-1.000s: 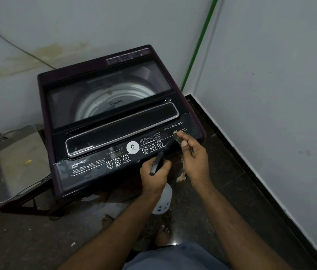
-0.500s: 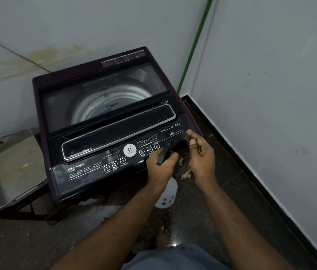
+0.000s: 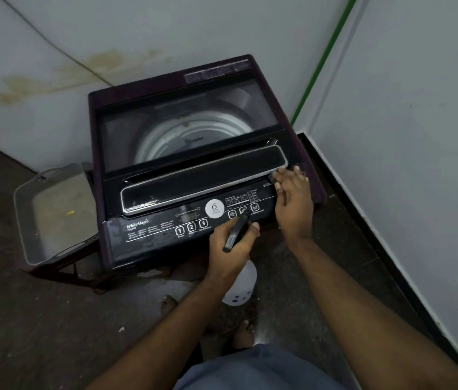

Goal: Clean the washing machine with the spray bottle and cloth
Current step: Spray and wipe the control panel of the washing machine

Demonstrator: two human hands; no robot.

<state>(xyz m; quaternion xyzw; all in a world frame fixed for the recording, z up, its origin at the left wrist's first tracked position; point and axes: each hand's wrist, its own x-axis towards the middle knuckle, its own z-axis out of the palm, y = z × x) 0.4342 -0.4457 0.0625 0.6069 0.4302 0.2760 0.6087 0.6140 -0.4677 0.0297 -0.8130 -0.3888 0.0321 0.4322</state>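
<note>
A dark, top-loading washing machine [image 3: 194, 153] stood in the corner of a pale-walled room, its glass lid closed over the steel drum, and a person stood at its front, looking down at the control panel [image 3: 194, 223]. In the second before, the right hand [image 3: 292, 204] had been near the front right corner of that panel, pinching something small and pale between finger and thumb; it had since moved up and back to the right end of the long chrome-edged lid handle [image 3: 205, 181]. I took this to mean the cleaning had shifted from the panel's corner to the handle area, with most of the machine still to do. That right hand was now loosely spread, fingers extended, fingertips touching the machine just beside the handle's end; whether a cloth or scrap lay under them could not be told, as no cloth was plainly visible. The left hand [image 3: 230, 243] had barely moved, hovering at the panel's front edge below the round buttons. It was closed around the dark trigger head of the spray bottle [image 3: 240, 288], whose white body hung down below the wrist in front of the machine, nozzle angled towards the panel. To the left of the machine, a grey tray [image 3: 33, 220] rested on a low dark stand, untouched. Bare toes showed on the dark floor below.
</note>
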